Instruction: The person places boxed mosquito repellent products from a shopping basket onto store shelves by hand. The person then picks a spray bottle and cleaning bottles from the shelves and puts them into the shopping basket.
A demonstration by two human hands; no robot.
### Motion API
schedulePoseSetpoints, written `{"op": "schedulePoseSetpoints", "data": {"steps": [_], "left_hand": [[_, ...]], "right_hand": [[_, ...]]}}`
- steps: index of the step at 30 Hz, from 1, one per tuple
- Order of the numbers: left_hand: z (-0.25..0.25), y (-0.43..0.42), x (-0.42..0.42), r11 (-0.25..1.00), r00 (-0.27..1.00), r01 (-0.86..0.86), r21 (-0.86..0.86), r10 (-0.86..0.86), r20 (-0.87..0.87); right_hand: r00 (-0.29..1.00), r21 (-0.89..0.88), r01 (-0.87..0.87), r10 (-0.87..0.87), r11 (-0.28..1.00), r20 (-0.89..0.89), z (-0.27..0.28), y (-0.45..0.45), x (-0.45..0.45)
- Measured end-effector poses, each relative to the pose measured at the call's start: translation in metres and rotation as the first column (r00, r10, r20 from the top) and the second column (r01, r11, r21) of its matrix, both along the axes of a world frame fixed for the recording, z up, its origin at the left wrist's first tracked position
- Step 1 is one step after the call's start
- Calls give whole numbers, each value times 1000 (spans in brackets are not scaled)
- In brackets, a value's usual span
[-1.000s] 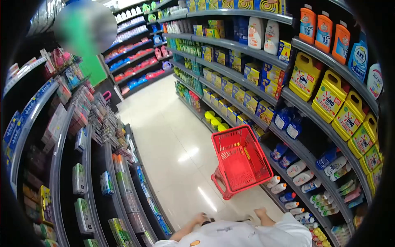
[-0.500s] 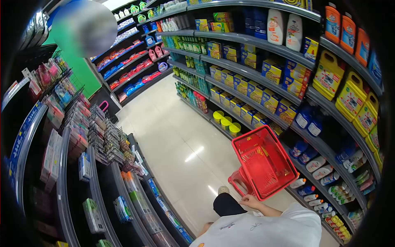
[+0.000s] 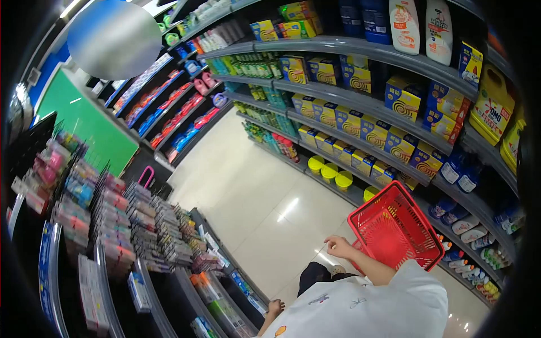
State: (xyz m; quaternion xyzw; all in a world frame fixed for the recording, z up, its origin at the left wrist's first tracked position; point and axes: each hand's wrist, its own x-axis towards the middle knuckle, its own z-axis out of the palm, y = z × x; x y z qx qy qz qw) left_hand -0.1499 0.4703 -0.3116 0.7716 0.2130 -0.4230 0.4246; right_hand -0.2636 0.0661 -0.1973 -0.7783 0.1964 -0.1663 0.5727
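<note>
My right hand (image 3: 338, 247) is raised in front of my body, beside the near side of a red shopping basket (image 3: 397, 234). Its fingers are loosely bent and partly apart, and I see nothing in them. The forearm crosses in front of the basket's near edge; whether the basket hangs from that arm cannot be made out. No goods show inside the basket. Low at my left side, my left hand (image 3: 275, 307) hangs near the left shelf edge, fingers slightly bent and apart, holding nothing visible.
Right shelves hold yellow-blue boxes (image 3: 403, 98), white bottles (image 3: 404, 25), yellow jugs (image 3: 490, 107) and yellow-lidded tubs (image 3: 343, 180). Hanging packets (image 3: 115, 219) line the left rack. A pale tiled floor (image 3: 253, 194) runs between them toward far shelves of slippers (image 3: 172, 118) and a green panel (image 3: 84, 121).
The view has shifted left and tilted. My right hand has risen and come forward beside the basket, which sits farther right in view. More of my left hand now shows.
</note>
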Motion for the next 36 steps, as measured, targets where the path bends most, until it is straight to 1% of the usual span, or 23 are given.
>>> {"op": "schedulePoseSetpoints", "data": {"steps": [3, 6, 9, 10, 12, 13, 16, 17, 18, 19, 21, 22, 23, 24, 25, 26, 28, 30, 31, 32, 34, 35, 36], "left_hand": [[-14, -48, 28, 976, 974, 217, -19, -218, -65], [-21, -93, 65, 882, 879, 471, -14, -471, -81], [-31, -137, 123, 769, 768, 639, 15, -636, -78], [-33, -153, 146, 741, 740, 671, 20, -668, -77], [-38, -187, 198, 749, 747, 662, 23, -658, -98], [-41, -206, 222, 769, 766, 639, 24, -632, -116], [-43, -283, 293, 881, 879, 471, 52, -463, -115], [-43, -316, 307, 845, 853, 519, 130, -521, -24], [-42, -349, 315, 690, 682, 716, 103, -723, 108], [-35, -385, 318, 490, 454, 865, 108, -857, 244], [-7, -466, 298, 356, 423, 890, -286, -877, 228], [29, -501, 278, 222, 337, 871, -438, -919, 204], [67, -531, 256, 101, 269, 824, -558, -935, 229], [92, -561, 228, 28, 175, 889, -458, -943, 282], [108, -593, 208, -146, -18, 925, -351, -940, 342], [139, -613, 187, -292, -64, 865, -407, -871, 488], [202, -631, 144, -263, 76, 745, -614, -880, 469], [269, -630, 124, -322, 36, 637, -700, -895, 445], [294, -633, 115, -345, 22, 574, -743, -900, 435], [308, -639, 112, -398, -49, 521, -755, -897, 439], [348, -652, 108, -571, -147, 532, -624, -789, 596], [370, -658, 105, -610, -119, 542, -578, -736, 666], [390, -665, 101, -648, -95, 553, -524, -674, 732]], "right_hand": [[995, 110, 44, -53, 993, 83, -14, -12, 0], [983, 203, 87, -50, 975, -177, -40, -22, -16], [906, 172, 320, -247, 932, -344, -20, -31, -29], [891, 82, 369, -327, 926, -316, -23, -38, -27], [848, -99, 464, -474, 880, -238, -36, -55, -18], [806, -61, 502, -493, 863, -327, -41, -66, -8], [779, 5, 555, -517, 832, -356, -9, -97, 35], [825, 131, 518, -453, 845, -338, 6, -110, 48], [869, 253, 470, -393, 845, -302, 27, -124, 61], [908, 371, 410, -335, 834, -250, 48, -138, 70], [922, 313, 385, -344, 868, -178, 88, -157, 73], [930, 295, 367, -338, 882, -147, 110, -160, 69], [923, 214, 382, -359, 899, -135, 138, -165, 60], [919, 136, 390, -375, 911, -122, 165, -169, 51], [887, 328, 458, -447, 826, -111, 187, -169, 40], [850, 501, 495, -516, 710, -109, 203, -171, 27], [792, 487, 543, -610, 684, -26, 222, -177, 0], [724, 488, 601, -690, 633, 3, 240, -183, -21], [730, 493, 584, -683, 644, 26, 265, -187, -29], [740, 461, 576, -670, 675, 57, 276, -193, -40], [765, 393, 541, -629, 744, 137, 316, -208, -54], [771, 364, 538, -618, 761, 155, 337, -216, -60], [799, 277, 517, -573, 810, 184, 365, -220, -64]]}}
